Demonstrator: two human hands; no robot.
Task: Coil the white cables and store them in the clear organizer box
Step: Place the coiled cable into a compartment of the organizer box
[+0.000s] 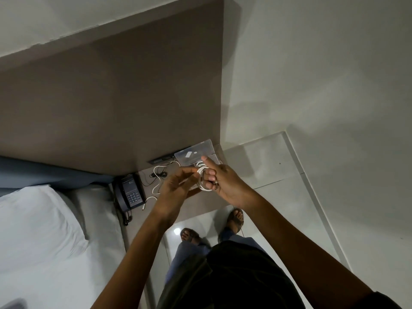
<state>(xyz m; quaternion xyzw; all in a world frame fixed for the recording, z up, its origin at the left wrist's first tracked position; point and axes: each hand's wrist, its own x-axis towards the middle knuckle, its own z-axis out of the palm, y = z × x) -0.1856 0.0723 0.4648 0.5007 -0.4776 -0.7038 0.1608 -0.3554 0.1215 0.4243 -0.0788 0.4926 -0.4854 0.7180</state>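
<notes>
A white cable [202, 182] is wound in loops around the fingers of my right hand [219, 181], whose index finger points up. My left hand [176, 186] pinches the same cable at the top of the loops. Both hands hover above a small bedside table [189, 208]. The clear organizer box [196, 152] stands open at the table's back, against the wall, just beyond my right hand. A second white cable [159, 175] lies loose on the table left of my hands, its plug end [143, 207] near the front edge.
A dark telephone [129, 194] sits at the table's left end beside a bed with a white pillow [38, 224]. A thin black cord [156, 175] lies near the loose cable. My sandalled feet [211, 226] stand on the shiny floor below.
</notes>
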